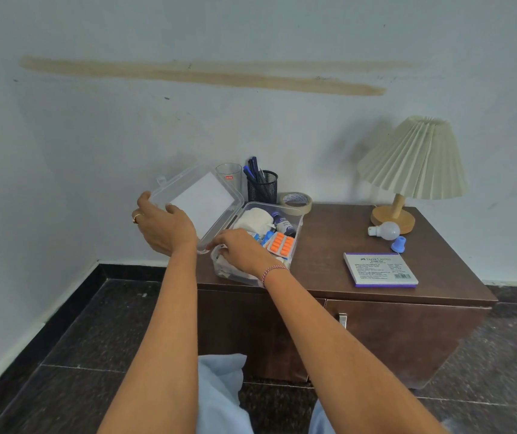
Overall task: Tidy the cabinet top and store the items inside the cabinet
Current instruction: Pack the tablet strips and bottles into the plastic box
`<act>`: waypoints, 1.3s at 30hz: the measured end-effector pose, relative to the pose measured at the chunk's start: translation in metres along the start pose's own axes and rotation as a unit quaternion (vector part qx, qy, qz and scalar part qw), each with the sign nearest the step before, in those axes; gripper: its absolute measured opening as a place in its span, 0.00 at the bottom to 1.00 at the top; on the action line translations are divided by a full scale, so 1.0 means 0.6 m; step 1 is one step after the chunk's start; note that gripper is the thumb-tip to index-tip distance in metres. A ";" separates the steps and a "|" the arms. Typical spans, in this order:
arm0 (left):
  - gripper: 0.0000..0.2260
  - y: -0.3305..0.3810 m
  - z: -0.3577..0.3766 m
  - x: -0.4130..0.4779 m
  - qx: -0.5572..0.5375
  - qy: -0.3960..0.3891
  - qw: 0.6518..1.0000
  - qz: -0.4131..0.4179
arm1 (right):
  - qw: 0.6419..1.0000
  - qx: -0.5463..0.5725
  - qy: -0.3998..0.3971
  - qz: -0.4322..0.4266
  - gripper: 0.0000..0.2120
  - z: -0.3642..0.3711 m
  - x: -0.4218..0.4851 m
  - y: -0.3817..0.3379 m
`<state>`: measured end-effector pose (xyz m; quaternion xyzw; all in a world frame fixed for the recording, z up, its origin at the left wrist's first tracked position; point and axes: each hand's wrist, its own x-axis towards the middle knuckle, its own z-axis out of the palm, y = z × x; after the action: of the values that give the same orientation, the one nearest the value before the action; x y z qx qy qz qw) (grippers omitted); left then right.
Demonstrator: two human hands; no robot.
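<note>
Head view: a clear plastic box [299,219] sits at the left end of the dark wooden cabinet top [329,255], its hinged lid [202,202] standing open and tilted out past the left edge. The left hand [160,225] grips the lid's free edge, with the thumb on the inner face and the fingers wrapped round the outside. The right hand [241,250] reaches into the box's near left corner with its fingers bent downward. I cannot tell whether they pinch the rim, some white wrapping, or nothing.

Inside the box lie a white gauze roll [255,219], a dark bottle [282,222] and an orange blister pack [280,243].

Along the back edge, just behind the box, stand a drinking glass [229,180], a black mesh pen holder [262,187] and a roll of tape [295,202]. A pleated lamp [413,161] stands at the back right corner, with a bulb [385,230] and a small blue cap [398,244] lying just in front of its base. A stamp-pad box [381,270] lies near the front edge, right of centre. The cabinet doors below are closed.
</note>
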<state>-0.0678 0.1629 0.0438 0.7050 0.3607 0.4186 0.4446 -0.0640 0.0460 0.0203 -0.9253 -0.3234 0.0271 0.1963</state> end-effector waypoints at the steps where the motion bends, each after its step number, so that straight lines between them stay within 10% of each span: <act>1: 0.17 0.002 -0.001 0.007 0.023 0.000 1.000 0.021 | 1.000 0.003 -0.001 -0.002 0.20 0.000 0.002 0.002; 9: 0.11 0.039 -0.005 0.051 0.189 -0.036 0.966 0.172 | 0.990 0.079 0.118 0.019 0.17 -0.036 0.057 0.033; 19: 0.09 0.061 0.007 0.049 0.309 -0.002 0.903 0.297 | 0.970 -0.087 0.223 -0.036 0.34 -0.127 0.207 0.022; 25: 0.09 0.073 0.003 0.043 0.298 -0.044 0.901 0.312 | 0.967 -0.220 0.103 -0.080 0.34 -0.147 0.250 0.029; 39: 0.05 0.090 -0.003 0.038 0.298 -0.074 0.896 0.322 | 0.985 -0.127 0.119 -0.014 0.14 -0.193 0.221 0.037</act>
<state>-0.0535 0.1649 0.1007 0.9108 0.1879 0.3588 0.0801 0.0741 0.0712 0.1289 -0.9347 -0.3116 -0.1272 0.1145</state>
